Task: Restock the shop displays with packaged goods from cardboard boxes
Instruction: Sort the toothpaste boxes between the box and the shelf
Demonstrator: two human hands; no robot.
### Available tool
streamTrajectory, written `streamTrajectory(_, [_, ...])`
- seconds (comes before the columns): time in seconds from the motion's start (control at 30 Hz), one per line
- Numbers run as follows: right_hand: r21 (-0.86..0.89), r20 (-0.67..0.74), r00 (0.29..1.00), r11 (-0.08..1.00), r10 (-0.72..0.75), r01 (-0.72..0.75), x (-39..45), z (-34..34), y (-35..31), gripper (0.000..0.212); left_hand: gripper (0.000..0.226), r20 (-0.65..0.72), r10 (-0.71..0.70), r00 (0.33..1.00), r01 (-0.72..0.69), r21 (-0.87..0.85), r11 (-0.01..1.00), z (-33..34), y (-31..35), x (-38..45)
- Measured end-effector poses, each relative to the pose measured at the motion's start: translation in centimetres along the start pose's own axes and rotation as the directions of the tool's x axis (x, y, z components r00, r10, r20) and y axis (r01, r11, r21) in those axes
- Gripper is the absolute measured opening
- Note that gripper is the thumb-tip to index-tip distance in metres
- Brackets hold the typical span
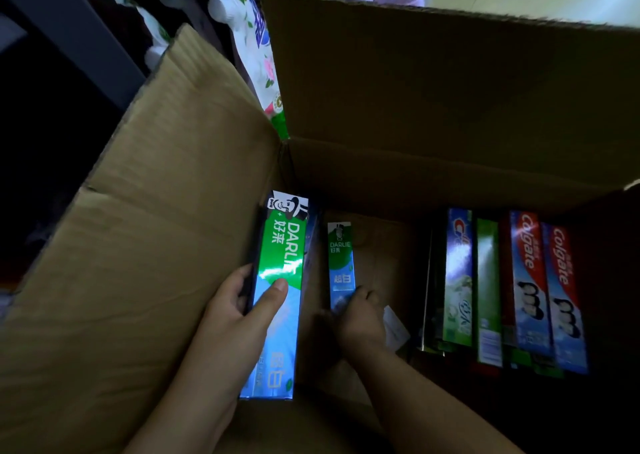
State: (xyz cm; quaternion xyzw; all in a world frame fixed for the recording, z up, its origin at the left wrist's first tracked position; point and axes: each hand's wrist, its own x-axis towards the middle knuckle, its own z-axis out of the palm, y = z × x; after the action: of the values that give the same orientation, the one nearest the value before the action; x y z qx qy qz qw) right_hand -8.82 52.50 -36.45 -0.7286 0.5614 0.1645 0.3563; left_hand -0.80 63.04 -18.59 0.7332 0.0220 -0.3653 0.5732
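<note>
Head view, looking down into an open cardboard box (pixel 166 211) whose left flap and far flap stand folded outward. The left hand (pixel 239 310) grips a long Darlie toothpaste carton (pixel 277 294), green at its far end and blue at its near end, against the left wall of the box: the thumb (pixel 273 292) lies across the printed face while the other fingers curl round the carton's left edge. The carton is raised above the box floor, its length running from the near side toward the far-left corner. The right hand (pixel 356 311) reaches deeper into the box, fingers bent round the near end of a second, smaller-looking Darlie carton (pixel 341 263), which lies lengthwise on the box floor just right of the first; whether it is lifted clear of the floor cannot be told. Along the right side of the box stands a row of toothpaste cartons on edge, packed side by side: a blue-and-green carton (pixel 459 273), a plain green carton (pixel 488 291) and two red-and-blue Colgate cartons (pixel 543 287), with darker cartons at the row's left end. A small white paper slip (pixel 394 325) lies on the box floor between the right hand and this row. Beyond the far-left corner of the box, floral-printed packages with white caps (pixel 256 31) are visible.
</note>
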Motion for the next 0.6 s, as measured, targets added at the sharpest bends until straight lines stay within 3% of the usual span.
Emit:
streamTrajectory(0.07, [0.008, 0.024, 1.000, 1.000, 0.005, -0.005, -0.2, -0.5, 0.3, 0.061, 0.013, 0.012, -0.002, 1.000, 0.002, 0.000, 1.000, 0.0, 0.0, 0.1])
streamTrajectory(0.13, [0.154, 0.063, 0.997, 0.987, 0.037, -0.047, -0.6, -1.8, 0.3, 0.050, 0.013, 0.021, -0.012, 1.000, 0.012, -0.003, 1.000, 0.1, -0.2, 0.3])
streamTrajectory(0.23, [0.556, 0.229, 0.972, 0.813, 0.048, -0.171, -2.2, -5.0, 0.1, 0.051, 0.021, 0.032, -0.052, 0.998, 0.052, -0.022, 0.998, 0.4, -0.4, 0.7])
streamTrajectory(0.3, [0.665, 0.290, 0.957, 0.724, -0.026, -0.182, -4.8, -7.8, -0.1, 0.050, 0.016, 0.032, -0.073, 0.997, 0.074, -0.035, 0.997, 0.7, -0.6, 0.9])
streamTrajectory(0.4, [0.715, 0.214, 0.952, 0.699, -0.217, -0.002, -9.0, -11.1, -0.4, 0.046, 0.015, 0.040, -0.084, 0.996, 0.085, -0.046, 0.995, 1.3, -0.7, 1.1])
streamTrajectory(0.5, [0.795, 0.103, 0.878, 0.569, -0.467, 0.209, -13.2, -12.8, -1.7, 0.056, 0.017, 0.045, -0.073, 0.996, 0.076, -0.068, 0.995, 2.1, -0.5, 0.9])
streamTrajectory(0.6, [0.764, 0.026, 0.837, 0.551, -0.547, 0.336, -15.3, -11.9, -1.8, 0.065, 0.019, 0.103, -0.083, 0.991, 0.096, -0.123, 0.988, 2.6, -0.1, 0.4])
